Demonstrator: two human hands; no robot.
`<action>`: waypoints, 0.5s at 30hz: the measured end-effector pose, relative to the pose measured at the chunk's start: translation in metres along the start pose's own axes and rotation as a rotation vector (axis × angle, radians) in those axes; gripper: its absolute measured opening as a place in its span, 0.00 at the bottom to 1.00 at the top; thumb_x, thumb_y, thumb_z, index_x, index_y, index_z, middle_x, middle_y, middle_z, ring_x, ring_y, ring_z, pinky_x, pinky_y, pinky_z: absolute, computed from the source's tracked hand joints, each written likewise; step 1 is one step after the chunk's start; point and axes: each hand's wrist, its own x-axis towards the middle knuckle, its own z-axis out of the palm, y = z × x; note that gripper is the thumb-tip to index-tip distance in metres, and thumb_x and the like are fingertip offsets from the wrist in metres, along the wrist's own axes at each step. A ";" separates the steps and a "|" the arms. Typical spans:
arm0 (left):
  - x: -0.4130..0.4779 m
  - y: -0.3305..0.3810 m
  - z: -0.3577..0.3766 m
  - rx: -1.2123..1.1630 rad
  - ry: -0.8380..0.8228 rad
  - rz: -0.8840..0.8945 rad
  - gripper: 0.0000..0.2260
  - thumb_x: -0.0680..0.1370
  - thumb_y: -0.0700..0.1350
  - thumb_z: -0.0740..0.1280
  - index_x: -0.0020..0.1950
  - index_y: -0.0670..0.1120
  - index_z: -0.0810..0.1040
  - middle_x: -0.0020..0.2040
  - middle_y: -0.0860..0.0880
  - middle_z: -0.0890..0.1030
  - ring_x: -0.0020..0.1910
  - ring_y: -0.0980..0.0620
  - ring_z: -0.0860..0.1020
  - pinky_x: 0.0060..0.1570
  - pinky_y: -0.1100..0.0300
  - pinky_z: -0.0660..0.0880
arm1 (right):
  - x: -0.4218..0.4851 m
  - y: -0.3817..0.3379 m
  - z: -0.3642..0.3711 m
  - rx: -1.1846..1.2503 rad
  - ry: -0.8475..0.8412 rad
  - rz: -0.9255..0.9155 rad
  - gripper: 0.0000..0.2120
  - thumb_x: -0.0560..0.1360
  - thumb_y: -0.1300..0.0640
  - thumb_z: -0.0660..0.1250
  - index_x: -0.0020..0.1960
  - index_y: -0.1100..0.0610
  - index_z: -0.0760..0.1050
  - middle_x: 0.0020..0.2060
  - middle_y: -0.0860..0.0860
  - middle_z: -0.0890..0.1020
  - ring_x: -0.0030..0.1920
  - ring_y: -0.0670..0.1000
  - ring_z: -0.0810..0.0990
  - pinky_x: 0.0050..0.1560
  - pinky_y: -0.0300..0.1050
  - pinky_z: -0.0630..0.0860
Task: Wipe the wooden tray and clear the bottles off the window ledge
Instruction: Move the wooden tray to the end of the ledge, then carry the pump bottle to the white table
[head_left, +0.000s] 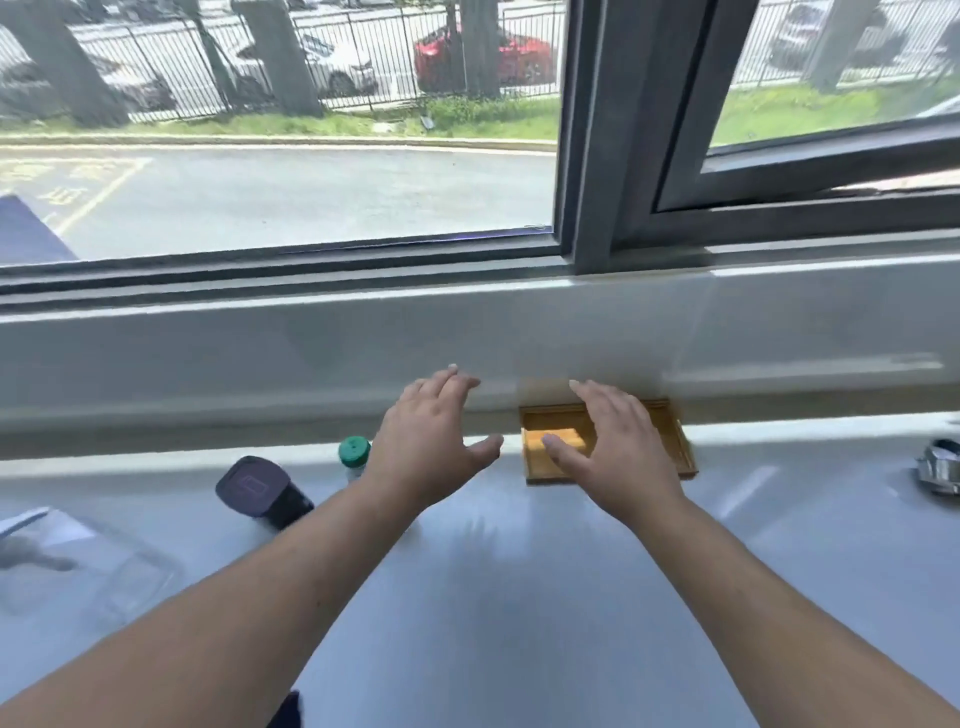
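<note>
A small wooden tray (680, 447) lies on the white ledge (519, 545) against the wall below the window. My right hand (615, 444) hovers over the tray's left half with fingers spread, holding nothing. My left hand (431, 436) is stretched out just left of the tray, fingers apart and empty. A small clear bottle with a green cap (354, 453) stands left of my left wrist. A dark bottle with a purple-black cap (262, 491) leans further left.
A clear plastic container (88, 566) sits at the left edge of the ledge. A shiny metal object (940, 465) rests at the far right. The grey window frame (597, 156) rises behind, with the right pane tilted open.
</note>
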 end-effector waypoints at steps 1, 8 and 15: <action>-0.013 -0.012 -0.017 -0.012 0.030 -0.017 0.32 0.75 0.63 0.70 0.77 0.54 0.69 0.80 0.52 0.68 0.76 0.48 0.64 0.74 0.52 0.63 | -0.005 -0.021 -0.003 0.009 0.021 -0.032 0.37 0.75 0.32 0.63 0.79 0.49 0.65 0.76 0.50 0.70 0.77 0.52 0.61 0.76 0.50 0.59; -0.142 -0.123 -0.104 -0.120 0.194 -0.200 0.26 0.76 0.59 0.71 0.71 0.53 0.74 0.68 0.53 0.78 0.66 0.52 0.74 0.63 0.56 0.71 | -0.067 -0.170 0.025 0.006 0.063 -0.220 0.26 0.77 0.41 0.68 0.70 0.53 0.75 0.66 0.51 0.79 0.69 0.54 0.71 0.71 0.48 0.65; -0.293 -0.270 -0.165 -0.115 0.246 -0.346 0.24 0.75 0.60 0.71 0.70 0.55 0.74 0.67 0.55 0.78 0.66 0.51 0.75 0.56 0.52 0.75 | -0.143 -0.310 0.101 0.075 0.015 -0.264 0.24 0.76 0.44 0.71 0.68 0.52 0.76 0.63 0.49 0.80 0.66 0.53 0.73 0.69 0.45 0.66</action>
